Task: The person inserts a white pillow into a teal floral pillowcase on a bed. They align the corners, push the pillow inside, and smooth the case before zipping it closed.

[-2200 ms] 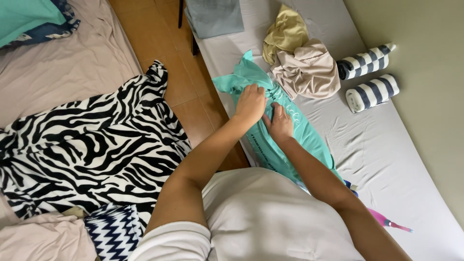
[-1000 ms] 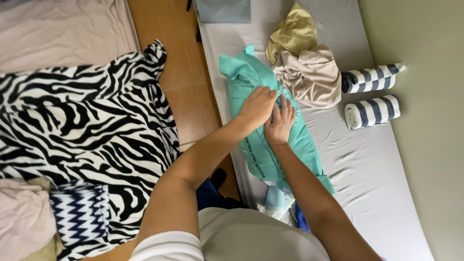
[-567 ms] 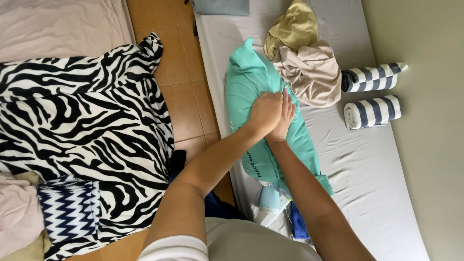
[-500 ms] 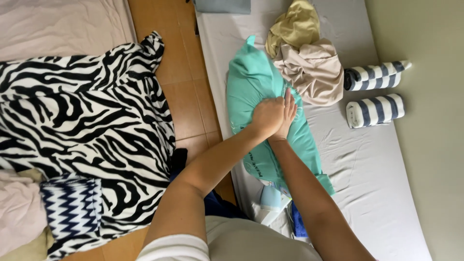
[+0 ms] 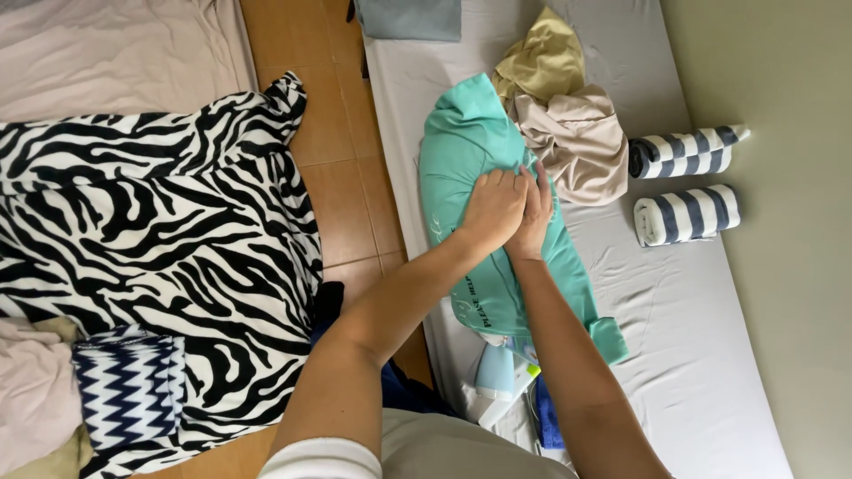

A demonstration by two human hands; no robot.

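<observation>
Teal garment (image 5: 470,151): soft knit fabric, mint-teal, laid lengthwise on the grey-sheeted mattress (image 5: 674,337), near its left edge. Upper end bunched and rounded, with deep folds; lower part flatter, with pale printed lettering near the left hem and a small folded flap at the bottom right corner.

Left hand (image 5: 493,208): palm down on the middle of the garment, fingers curled, knuckles raised, pinching a fold of cloth. Right hand (image 5: 535,213): pressed flat beside it, fingers extended toward the bunched end, partly tucked under the left hand; whether it grips cloth, cannot tell. The two hands touch.

Surroundings: crumpled beige and mustard clothes (image 5: 568,115) just beside the garment's upper right, touching it. Two rolled striped towels (image 5: 685,182), navy and white, lie well to the right, near the wall. A folded grey item (image 5: 408,18) sits at the mattress head. Zebra-print blanket (image 5: 151,257) covers the floor on the left, across a strip of wooden floor (image 5: 342,195).
</observation>
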